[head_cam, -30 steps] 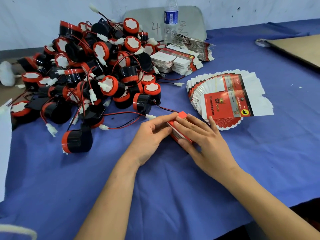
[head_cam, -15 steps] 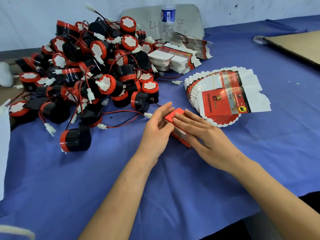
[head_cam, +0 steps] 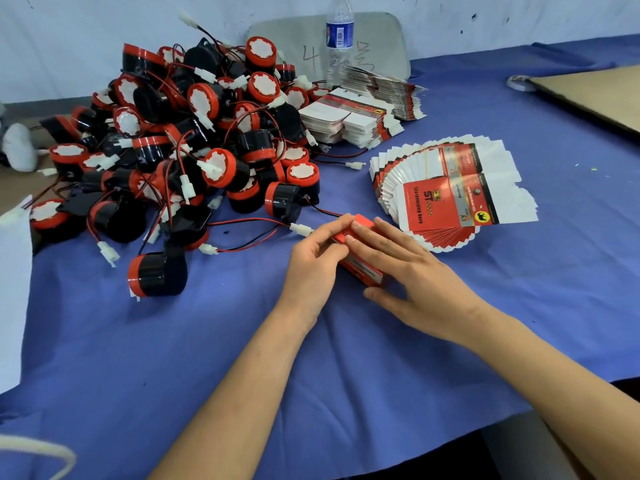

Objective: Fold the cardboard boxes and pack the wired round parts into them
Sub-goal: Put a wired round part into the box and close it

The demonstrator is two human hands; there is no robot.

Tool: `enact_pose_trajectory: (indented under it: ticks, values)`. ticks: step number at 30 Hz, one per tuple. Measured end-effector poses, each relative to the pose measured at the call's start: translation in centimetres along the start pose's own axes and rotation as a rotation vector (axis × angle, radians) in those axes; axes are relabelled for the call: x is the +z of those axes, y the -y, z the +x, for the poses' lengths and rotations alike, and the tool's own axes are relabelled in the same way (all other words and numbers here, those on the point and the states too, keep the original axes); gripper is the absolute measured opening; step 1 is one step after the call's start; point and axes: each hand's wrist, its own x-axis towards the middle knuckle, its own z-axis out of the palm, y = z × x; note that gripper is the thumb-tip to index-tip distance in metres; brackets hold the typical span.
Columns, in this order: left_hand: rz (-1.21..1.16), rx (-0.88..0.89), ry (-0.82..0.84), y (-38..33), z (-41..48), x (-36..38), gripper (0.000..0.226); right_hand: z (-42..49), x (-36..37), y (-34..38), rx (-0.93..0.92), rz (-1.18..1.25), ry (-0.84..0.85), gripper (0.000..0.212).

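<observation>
A small red cardboard box (head_cam: 362, 272) lies slantwise on the blue cloth (head_cam: 207, 358) at the middle of the table. My left hand (head_cam: 317, 261) grips its left side, fingers curled, the index finger reaching to the far red end. My right hand (head_cam: 412, 275) lies over the box, fingertips at the far end and thumb at the near end. What the box holds is hidden. A big heap of red-and-black wired round parts (head_cam: 207, 150) fills the left; one part (head_cam: 156, 275) lies apart, nearest me. A fan of flat box blanks (head_cam: 450, 199) sits right of my hands.
Two more stacks of flat blanks (head_cam: 349, 123) (head_cam: 384, 88) stand behind the heap, by a water bottle (head_cam: 339, 36) and a grey board (head_cam: 384, 39). A brown cardboard sheet (head_cam: 595, 95) lies far right. Loose red-black wires with a white plug (head_cam: 301, 229) trail near my left hand.
My left hand's fingers have curled in against the box's far end. My right hand has stayed over the box, which sits in nearly the same spot.
</observation>
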Motion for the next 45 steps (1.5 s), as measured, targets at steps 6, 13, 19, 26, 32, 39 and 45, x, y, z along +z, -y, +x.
enact_pose_trajectory:
  ticks: [6, 13, 19, 26, 32, 39, 45]
  values:
    - [-0.013, -0.004, -0.113, 0.3, 0.2, 0.3, 0.027, 0.1, 0.5, 0.3, 0.014, 0.091, -0.058, 0.073]
    - [-0.193, -0.12, -0.113, -0.4, 0.9, 0.2, 0.031, 0.2, 1.1, 0.2, 0.0, 0.042, -0.111, 0.065]
    - [0.007, 0.026, -0.131, 0.0, -0.3, 0.4, 0.031, -0.5, 2.3, 0.3, 0.025, 0.067, -0.495, 0.051]
    - [0.438, 0.234, 0.014, 0.6, -1.0, 0.7, 0.034, -0.9, 2.0, 0.1, 0.099, 0.212, -0.485, 0.051]
    - [0.507, 0.213, 0.035, 1.0, -0.6, 0.6, 0.032, -1.5, 1.6, -0.2, 0.122, 0.216, -0.387, 0.06]
    - [0.469, 0.322, 0.032, 0.4, -1.7, 0.2, 0.038, -2.9, 0.7, 1.1, 0.084, 0.235, -0.566, 0.048]
    - [1.112, 0.458, -0.286, -0.2, 1.7, -3.3, 0.047, -11.7, -3.2, -1.1, 0.282, 0.48, -0.965, 0.029]
